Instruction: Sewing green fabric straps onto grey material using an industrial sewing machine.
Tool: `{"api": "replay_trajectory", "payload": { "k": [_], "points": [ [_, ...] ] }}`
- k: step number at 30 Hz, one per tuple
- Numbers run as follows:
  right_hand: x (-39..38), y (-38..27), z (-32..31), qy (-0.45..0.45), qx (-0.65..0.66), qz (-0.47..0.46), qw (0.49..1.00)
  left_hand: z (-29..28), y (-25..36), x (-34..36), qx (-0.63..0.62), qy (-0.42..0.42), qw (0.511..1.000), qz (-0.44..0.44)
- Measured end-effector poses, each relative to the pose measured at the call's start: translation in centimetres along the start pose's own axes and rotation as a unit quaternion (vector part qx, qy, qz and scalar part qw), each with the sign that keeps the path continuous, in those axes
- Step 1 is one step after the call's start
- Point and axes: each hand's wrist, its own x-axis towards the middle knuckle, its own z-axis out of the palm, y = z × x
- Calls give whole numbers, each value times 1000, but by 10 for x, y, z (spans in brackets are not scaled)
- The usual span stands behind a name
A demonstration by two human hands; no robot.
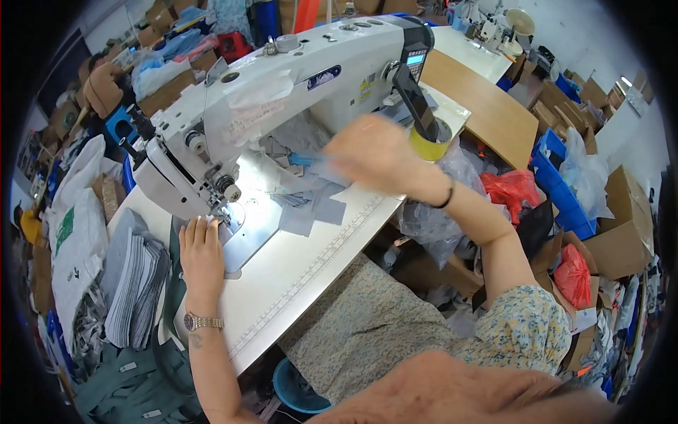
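A white sewing machine spans the table. Under its lit needle area lies a metal plate. My left hand rests beside the presser foot with its fingers stretched out flat, near the end of a dark green fabric strip that runs down off the table's left edge. Raised over the table's right part, my right hand is smeared by motion, so its fingers cannot be made out. Small grey fabric pieces lie below and left of it, with a bluish item close by.
Folded grey fabric is stacked left of the table, above a dark green fabric heap. A phone stands by a yellow tape roll. Blue crates and cardboard boxes crowd the right. Another person sits far left.
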Motion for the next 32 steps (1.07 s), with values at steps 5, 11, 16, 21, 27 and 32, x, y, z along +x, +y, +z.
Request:
{"api": "replay_trajectory", "payload": {
  "k": [5, 11, 16, 21, 27, 32],
  "points": [
    [-90, 78, -67, 42, -157, 335, 928, 11, 2, 7, 11, -9, 1000, 22],
    [-86, 91, -41, -91, 93, 491, 861, 9, -24, -12, 29, -9, 999, 27],
    [-110, 97, -52, -29, 63, 458, 886, 20, -19, -2, -3, -12, 999, 30],
    [-112, 99, -45, -25, 100, 477, 873, 33, -35, -10, 11, 12, 999, 31],
    [-102, 94, -45, -44, 93, 535, 838, 28, -29, -9, 6, 35, 998, 44],
    [-77, 85, -10, -22, 75, 536, 841, 17, -29, -19, 7, -12, 1000, -3]
  ]
}}
